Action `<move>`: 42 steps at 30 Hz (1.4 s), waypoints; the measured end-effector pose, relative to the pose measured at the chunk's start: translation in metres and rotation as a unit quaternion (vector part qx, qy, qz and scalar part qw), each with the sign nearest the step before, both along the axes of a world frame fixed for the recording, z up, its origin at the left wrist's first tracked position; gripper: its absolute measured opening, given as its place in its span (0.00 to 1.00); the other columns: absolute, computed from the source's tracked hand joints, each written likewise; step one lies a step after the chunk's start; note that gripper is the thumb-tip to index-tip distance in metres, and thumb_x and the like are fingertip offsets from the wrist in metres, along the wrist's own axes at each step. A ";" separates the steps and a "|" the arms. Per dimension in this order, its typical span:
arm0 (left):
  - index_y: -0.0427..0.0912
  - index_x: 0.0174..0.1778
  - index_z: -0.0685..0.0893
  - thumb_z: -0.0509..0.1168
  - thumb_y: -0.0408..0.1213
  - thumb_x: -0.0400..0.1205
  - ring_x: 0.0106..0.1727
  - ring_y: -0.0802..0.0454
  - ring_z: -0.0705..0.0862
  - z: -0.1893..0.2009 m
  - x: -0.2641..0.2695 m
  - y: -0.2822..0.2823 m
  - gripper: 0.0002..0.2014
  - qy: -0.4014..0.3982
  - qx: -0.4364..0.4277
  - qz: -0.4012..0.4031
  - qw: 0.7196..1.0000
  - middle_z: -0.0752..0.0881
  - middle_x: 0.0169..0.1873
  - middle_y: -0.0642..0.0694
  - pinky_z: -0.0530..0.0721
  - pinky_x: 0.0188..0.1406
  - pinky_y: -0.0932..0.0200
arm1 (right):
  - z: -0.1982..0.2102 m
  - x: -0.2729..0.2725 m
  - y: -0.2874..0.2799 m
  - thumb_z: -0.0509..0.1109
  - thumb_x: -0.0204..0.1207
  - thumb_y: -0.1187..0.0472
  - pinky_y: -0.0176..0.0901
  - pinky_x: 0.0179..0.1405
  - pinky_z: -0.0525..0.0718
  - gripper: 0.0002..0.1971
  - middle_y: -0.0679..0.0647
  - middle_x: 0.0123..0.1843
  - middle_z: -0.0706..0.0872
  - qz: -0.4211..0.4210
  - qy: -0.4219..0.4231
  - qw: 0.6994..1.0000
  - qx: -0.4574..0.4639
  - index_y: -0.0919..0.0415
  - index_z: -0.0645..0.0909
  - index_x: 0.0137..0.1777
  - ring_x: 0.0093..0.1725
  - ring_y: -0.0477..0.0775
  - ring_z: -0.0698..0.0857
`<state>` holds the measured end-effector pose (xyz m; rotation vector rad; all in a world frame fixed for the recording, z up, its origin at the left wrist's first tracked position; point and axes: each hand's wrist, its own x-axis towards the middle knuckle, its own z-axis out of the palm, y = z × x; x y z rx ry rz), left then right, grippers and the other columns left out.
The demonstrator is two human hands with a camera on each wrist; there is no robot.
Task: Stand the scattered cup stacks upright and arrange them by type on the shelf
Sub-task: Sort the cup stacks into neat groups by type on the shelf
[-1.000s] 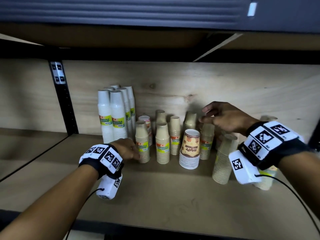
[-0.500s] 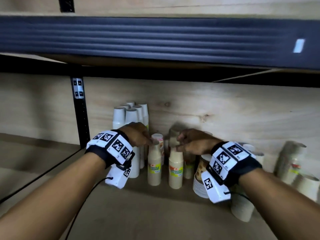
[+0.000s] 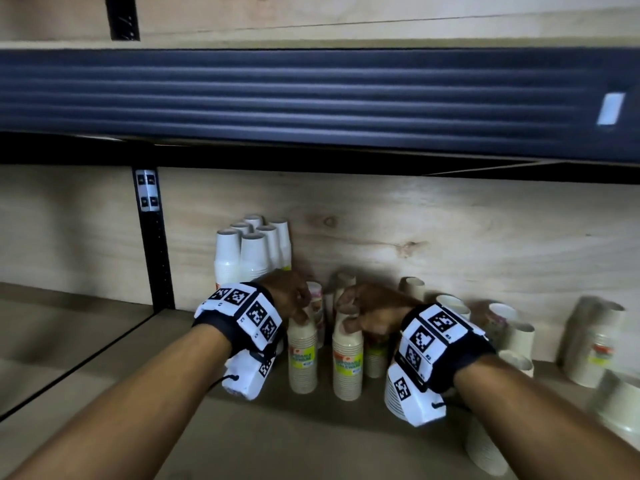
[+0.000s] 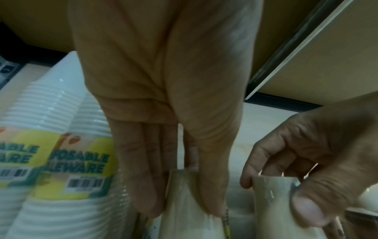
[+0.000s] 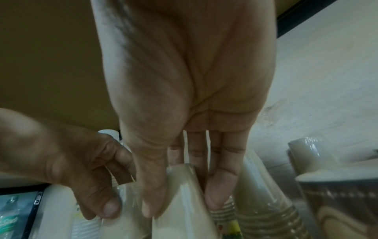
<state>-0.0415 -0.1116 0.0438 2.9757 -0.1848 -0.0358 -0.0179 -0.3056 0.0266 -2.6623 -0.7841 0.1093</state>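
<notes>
Two upright beige cup stacks with yellow labels stand side by side on the wooden shelf (image 3: 284, 441). My left hand (image 3: 294, 303) pinches the top of the left beige stack (image 3: 302, 355), seen up close in the left wrist view as fingers and thumb around the stack (image 4: 184, 210). My right hand (image 3: 360, 313) grips the top of the right beige stack (image 3: 347, 362), its thumb and fingers (image 5: 216, 190) closed round the stack (image 5: 184, 210). Tall white cup stacks (image 3: 242, 254) stand grouped at the back left.
More beige stacks (image 3: 412, 289) stand behind my right hand. A patterned cup stack (image 3: 498, 317) and several other stacks (image 3: 595, 344) sit to the right, blurred. A black upright post (image 3: 156, 244) divides the shelf at left; the dark beam (image 3: 311, 98) of the shelf above hangs overhead.
Both hands have come together at the middle and taken hold of the tops of the two front beige stacks. My head has tilted up and shifted left.
</notes>
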 end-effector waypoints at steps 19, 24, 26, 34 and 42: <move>0.45 0.65 0.82 0.77 0.44 0.73 0.60 0.49 0.84 0.007 -0.043 -0.074 0.24 0.039 -0.080 -0.096 0.991 0.85 0.56 0.48 0.82 0.60 0.57 | 0.022 -0.063 -0.075 0.82 0.68 0.58 0.47 0.50 0.88 0.25 0.52 0.49 0.87 -0.072 0.098 0.993 0.010 0.56 0.80 0.65 0.38 0.50 0.87; 0.42 0.65 0.82 0.77 0.41 0.73 0.41 0.53 0.84 0.008 -0.051 -0.100 0.24 0.056 -0.120 -0.127 0.983 0.86 0.58 0.45 0.84 0.45 0.60 | 0.025 -0.075 -0.097 0.81 0.69 0.59 0.35 0.39 0.84 0.23 0.49 0.49 0.85 -0.093 0.100 0.991 0.005 0.56 0.80 0.63 0.47 0.53 0.87; 0.43 0.65 0.82 0.77 0.41 0.73 0.32 0.58 0.82 0.007 -0.051 -0.106 0.24 0.056 -0.113 -0.136 0.983 0.86 0.59 0.45 0.82 0.39 0.63 | 0.024 -0.077 -0.102 0.81 0.69 0.60 0.31 0.33 0.80 0.22 0.47 0.43 0.83 -0.093 0.106 0.990 0.001 0.56 0.80 0.63 0.40 0.49 0.85; 0.47 0.64 0.82 0.78 0.42 0.72 0.39 0.52 0.85 -0.001 -0.050 -0.106 0.24 0.080 -0.142 -0.130 0.978 0.86 0.59 0.46 0.88 0.54 0.50 | 0.021 -0.076 -0.109 0.81 0.69 0.59 0.30 0.28 0.80 0.25 0.54 0.43 0.84 -0.097 0.118 0.988 -0.012 0.56 0.79 0.64 0.30 0.43 0.81; 0.47 0.62 0.83 0.74 0.53 0.74 0.47 0.48 0.89 0.001 -0.043 -0.093 0.23 0.104 -0.229 -0.110 0.962 0.89 0.53 0.42 0.87 0.58 0.43 | 0.023 -0.065 -0.101 0.81 0.65 0.46 0.50 0.53 0.87 0.20 0.61 0.57 0.89 -0.088 0.135 0.987 0.010 0.51 0.85 0.55 0.46 0.51 0.85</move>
